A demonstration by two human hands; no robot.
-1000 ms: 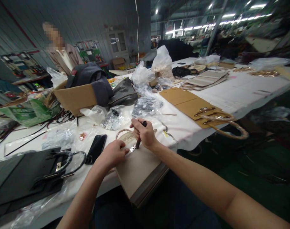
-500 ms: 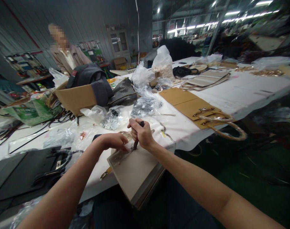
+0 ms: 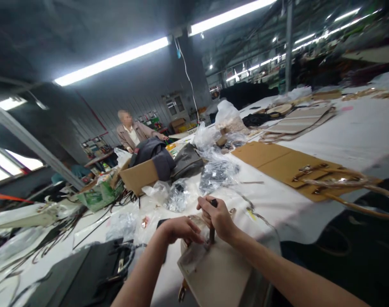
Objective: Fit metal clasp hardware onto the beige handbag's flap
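My right hand [image 3: 220, 219] is wrapped round the dark handle of an upright screwdriver [image 3: 212, 235]. The tool's lower end meets the top edge of a beige bag panel [image 3: 222, 270], at a small metal fitting. Beside it, my left hand [image 3: 184, 230] bends its fingers down over the same edge, close to the tool tip; what they pinch there is hidden. Clear plastic film [image 3: 194, 258] covers the panel's corner. Behind my fingers a plastic-wrapped handle partly shows. A strap end with a metal clasp [image 3: 181, 293] hangs at the panel's left.
Tan bag panels [image 3: 265, 157] with wrapped handles lie at right, black ones [image 3: 82, 273] at left. A cardboard box [image 3: 139, 177] of dark fabric and plastic bags [image 3: 218, 172] stand behind my hands. Across the table is another person [image 3: 133, 132]. The table edge drops off at right.
My view has tilted up and turned left, so hands and table sit lower and further right. Both hands keep their places at the panel edge, and the screwdriver stays upright.
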